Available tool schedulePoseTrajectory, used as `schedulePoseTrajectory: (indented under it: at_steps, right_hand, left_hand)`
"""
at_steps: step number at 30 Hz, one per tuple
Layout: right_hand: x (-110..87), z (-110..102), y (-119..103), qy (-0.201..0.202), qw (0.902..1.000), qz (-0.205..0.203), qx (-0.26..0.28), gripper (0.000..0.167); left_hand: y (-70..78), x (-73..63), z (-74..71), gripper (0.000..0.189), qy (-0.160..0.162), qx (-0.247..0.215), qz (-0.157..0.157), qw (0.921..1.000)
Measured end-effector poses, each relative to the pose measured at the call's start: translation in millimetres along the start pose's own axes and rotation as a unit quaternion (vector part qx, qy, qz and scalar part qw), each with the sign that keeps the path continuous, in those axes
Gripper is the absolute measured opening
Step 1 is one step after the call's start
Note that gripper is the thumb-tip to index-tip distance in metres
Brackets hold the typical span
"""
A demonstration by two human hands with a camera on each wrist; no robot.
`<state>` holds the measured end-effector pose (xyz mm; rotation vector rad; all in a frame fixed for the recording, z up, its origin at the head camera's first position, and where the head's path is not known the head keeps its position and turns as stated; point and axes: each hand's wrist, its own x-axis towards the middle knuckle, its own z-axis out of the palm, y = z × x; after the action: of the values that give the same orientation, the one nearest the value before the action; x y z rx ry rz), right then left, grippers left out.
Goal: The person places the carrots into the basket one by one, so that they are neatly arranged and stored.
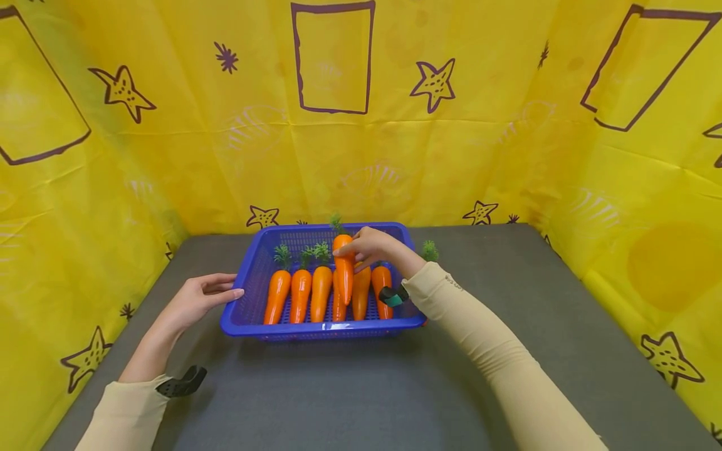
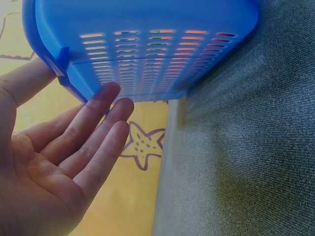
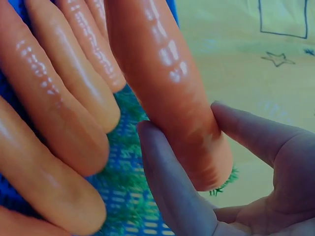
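A blue plastic basket [image 1: 333,328] holds a row of shiny orange toy carrots [image 1: 301,294] with green tufts at the far end. Above the row, my right hand [image 1: 373,245] pinches another toy carrot [image 1: 343,250] between thumb and fingers near its thick end, its tip downward. The right wrist view shows this held carrot [image 3: 167,93] beside the row. My left hand [image 1: 203,297] is at the basket's left rim, thumb over the edge. In the left wrist view several fingers [image 2: 93,132] extend loosely beneath that rim, along the slotted outer wall [image 2: 74,81].
The basket stands on a dark grey cloth-covered table [image 1: 316,394]. A green tuft [image 1: 430,250] shows beyond my right sleeve, outside the basket rim; what lies below it is hidden. Yellow printed curtains [image 1: 395,163] enclose the table at the back and both sides.
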<state>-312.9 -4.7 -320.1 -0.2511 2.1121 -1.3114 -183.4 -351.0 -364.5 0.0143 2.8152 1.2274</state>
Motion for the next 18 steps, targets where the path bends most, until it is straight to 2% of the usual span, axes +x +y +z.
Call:
schedulePoseTrajectory:
  at_steps: [6, 12, 18]
  right_hand:
    - [13.1, 8.8, 3.1, -0.021, 0.9996, 0.014, -0.014, 0.024]
    - [22.9, 18.7, 5.6, -0.029, 0.9987, 0.038, -0.017, 0.038]
    - [25.4, 26.2, 7.7, -0.036, 0.9983, 0.039, -0.024, 0.031]
  left_hand:
    - [0.6, 0.2, 0.1, 0.065, 0.001, -0.001, 0.002, 1.0000]
    - [0.3, 0.3, -0.1, 0.068, -0.001, -0.003, -0.005, 1.0000]
    - [-1.2, 0.7, 0.3, 0.066, -0.002, -0.003, -0.001, 1.0000]
